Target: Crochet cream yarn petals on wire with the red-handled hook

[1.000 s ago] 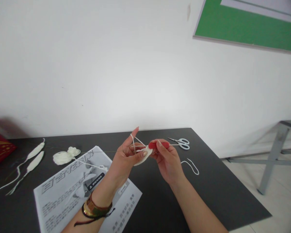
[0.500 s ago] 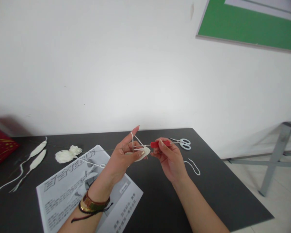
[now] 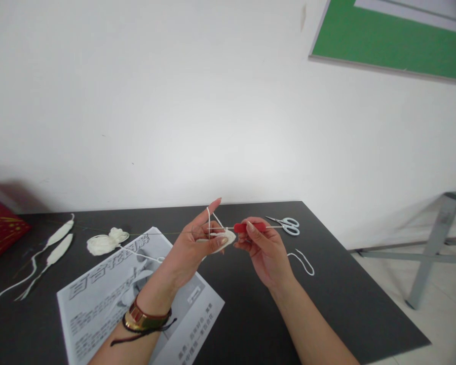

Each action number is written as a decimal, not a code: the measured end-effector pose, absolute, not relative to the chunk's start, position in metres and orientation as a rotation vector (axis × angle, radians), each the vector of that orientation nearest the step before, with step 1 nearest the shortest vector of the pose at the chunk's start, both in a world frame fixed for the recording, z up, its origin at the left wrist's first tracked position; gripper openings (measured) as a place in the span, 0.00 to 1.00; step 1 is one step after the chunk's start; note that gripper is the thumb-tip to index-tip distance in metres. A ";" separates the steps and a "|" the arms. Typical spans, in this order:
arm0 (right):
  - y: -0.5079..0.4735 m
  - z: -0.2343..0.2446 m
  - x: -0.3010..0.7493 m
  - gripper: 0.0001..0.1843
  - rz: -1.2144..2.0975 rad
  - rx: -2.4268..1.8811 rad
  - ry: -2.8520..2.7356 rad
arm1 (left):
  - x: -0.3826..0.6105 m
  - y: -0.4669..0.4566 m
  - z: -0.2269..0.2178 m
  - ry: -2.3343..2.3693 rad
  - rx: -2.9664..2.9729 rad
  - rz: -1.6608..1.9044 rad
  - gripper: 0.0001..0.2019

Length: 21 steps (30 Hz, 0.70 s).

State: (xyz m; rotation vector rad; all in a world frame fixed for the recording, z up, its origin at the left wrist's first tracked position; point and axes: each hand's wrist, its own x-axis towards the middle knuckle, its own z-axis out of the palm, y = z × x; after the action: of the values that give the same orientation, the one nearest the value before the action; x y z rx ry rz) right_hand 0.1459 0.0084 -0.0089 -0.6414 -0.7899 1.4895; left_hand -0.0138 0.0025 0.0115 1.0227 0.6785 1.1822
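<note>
My left hand (image 3: 199, 242) pinches a small white crochet piece (image 3: 228, 237) between thumb and fingers. White yarn (image 3: 209, 215) loops over its raised index finger and runs down to the piece. My right hand (image 3: 260, 243) is closed round the red handle of a crochet hook (image 3: 247, 227), whose thin metal shaft points left and reaches the piece at its upper edge. The hook's tip lies by my left fingers, too small to make out clearly. A thin wire stretches leftward from my left hand across the table.
A printed sheet (image 3: 99, 304) lies under my left forearm on the black table (image 3: 345, 304). Left of it are a white yarn bundle (image 3: 102, 244), two white crocheted petals (image 3: 60, 249) and a red box (image 3: 2, 228). Scissors (image 3: 289, 226) and a yarn scrap (image 3: 306, 263) lie right. A stool (image 3: 429, 253) stands beyond.
My right hand and the crochet hook have shifted slightly left, closer to the white piece. My left index finger has moved a little to the right, with the yarn still over it.
</note>
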 end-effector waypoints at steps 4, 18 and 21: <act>0.008 -0.009 0.145 0.08 1.535 -0.628 -0.748 | -0.014 0.002 0.011 0.691 1.050 1.167 0.36; 0.009 -0.008 0.148 0.07 1.514 -0.636 -0.768 | -0.015 0.002 0.012 0.763 1.154 1.151 0.35; 0.010 -0.006 0.149 0.07 1.519 -0.627 -0.763 | -0.015 0.002 0.013 0.795 1.158 1.141 0.35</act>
State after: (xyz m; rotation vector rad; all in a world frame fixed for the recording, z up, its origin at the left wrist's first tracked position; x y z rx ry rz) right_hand 0.1487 0.0102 -0.0065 -0.6269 -0.7629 1.5191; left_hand -0.0151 0.0021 0.0126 1.1584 0.7946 1.1407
